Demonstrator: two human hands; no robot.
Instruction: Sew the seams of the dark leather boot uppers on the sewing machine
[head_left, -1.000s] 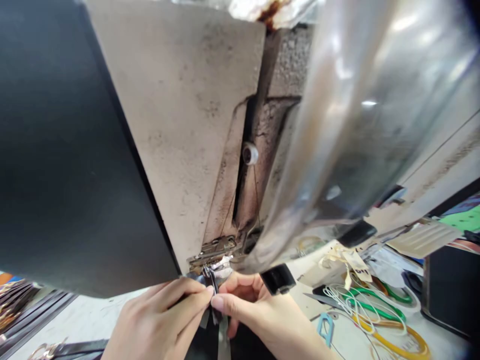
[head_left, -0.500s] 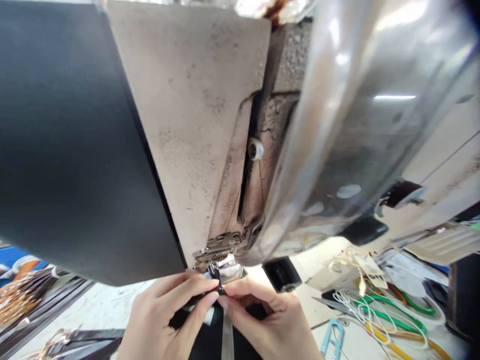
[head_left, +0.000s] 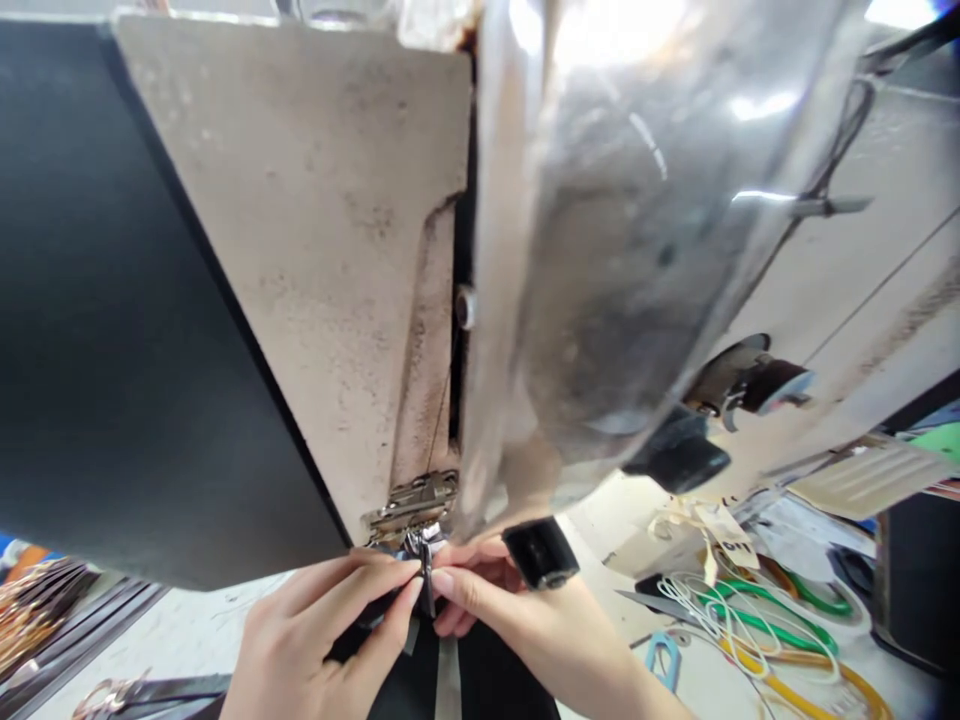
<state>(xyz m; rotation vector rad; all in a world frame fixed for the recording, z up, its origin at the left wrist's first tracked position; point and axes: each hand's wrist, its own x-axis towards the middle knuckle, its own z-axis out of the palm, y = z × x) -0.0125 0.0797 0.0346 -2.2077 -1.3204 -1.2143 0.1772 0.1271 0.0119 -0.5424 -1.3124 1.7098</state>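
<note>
Close under the needle area (head_left: 421,500) of a sewing machine (head_left: 322,200), both hands meet at a small, narrow black strip (head_left: 428,590). Thumb and index finger of my left hand (head_left: 315,630) pinch it from the left. From the other side, the thumb of my right hand (head_left: 517,615) presses on it, with the fingers curled behind and partly hidden. Shiny metal parts of the machine sit just above the fingertips. Below the hands lies black material with a pale grey band (head_left: 448,680) running down it.
A clear curved guard (head_left: 600,250) hangs over the right side; a dark panel (head_left: 135,330) fills the left. On the right lie green-handled scissors (head_left: 787,620), white cord (head_left: 720,610), and a light-blue tool (head_left: 664,655). Dark straps with metal parts (head_left: 67,630) lie at left.
The view has shifted, so the machine sits further left. My right hand has turned, its thumb now laid along the strip's side and its other fingers tucked behind. My left hand keeps its pinch.
</note>
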